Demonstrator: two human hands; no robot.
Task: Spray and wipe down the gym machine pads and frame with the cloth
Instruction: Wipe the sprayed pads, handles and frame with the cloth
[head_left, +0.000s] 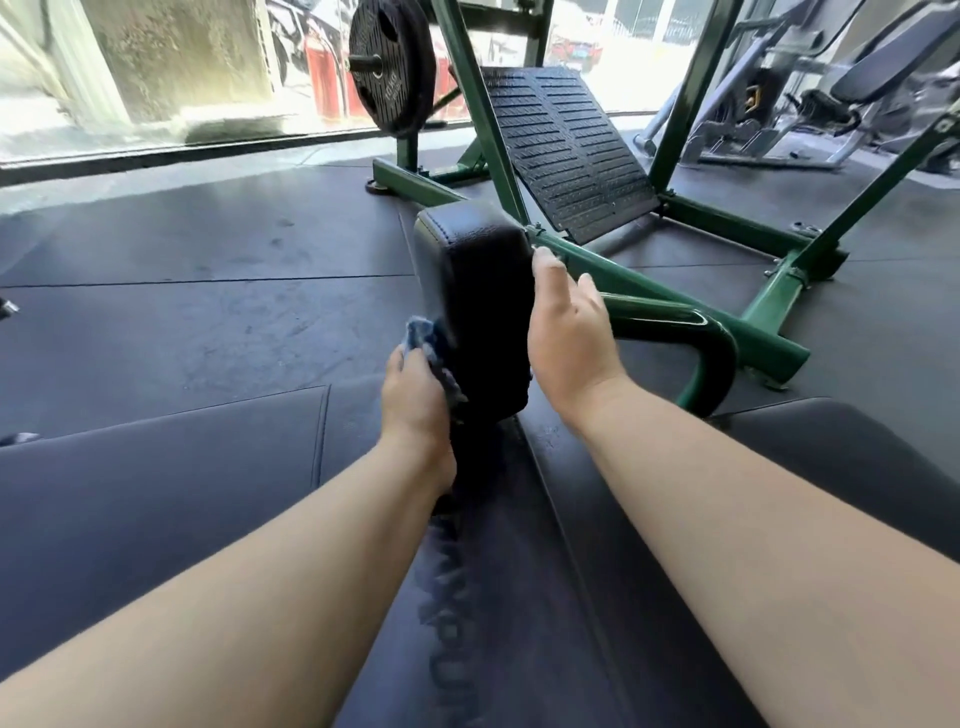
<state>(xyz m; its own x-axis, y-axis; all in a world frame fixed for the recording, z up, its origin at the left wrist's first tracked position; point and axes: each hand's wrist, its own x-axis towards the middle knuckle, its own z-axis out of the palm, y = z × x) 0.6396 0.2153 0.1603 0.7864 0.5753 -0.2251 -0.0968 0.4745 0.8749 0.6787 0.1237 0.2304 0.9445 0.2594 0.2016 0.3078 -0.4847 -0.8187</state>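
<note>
Gym floor, black rubber mats, window behind. Green frame with ribbed footplate and weight plate at the far end. Black pad upright mid-view. Right hand flat on the pad's right side, fingers straight and close together, probably bracing it against the wipe. Left hand has fingers curled round the blue cloth, pressing it to the pad's left side. No spray bottle visible.

Black pad, blue cloth, green frame, ridged black footplate.
</note>
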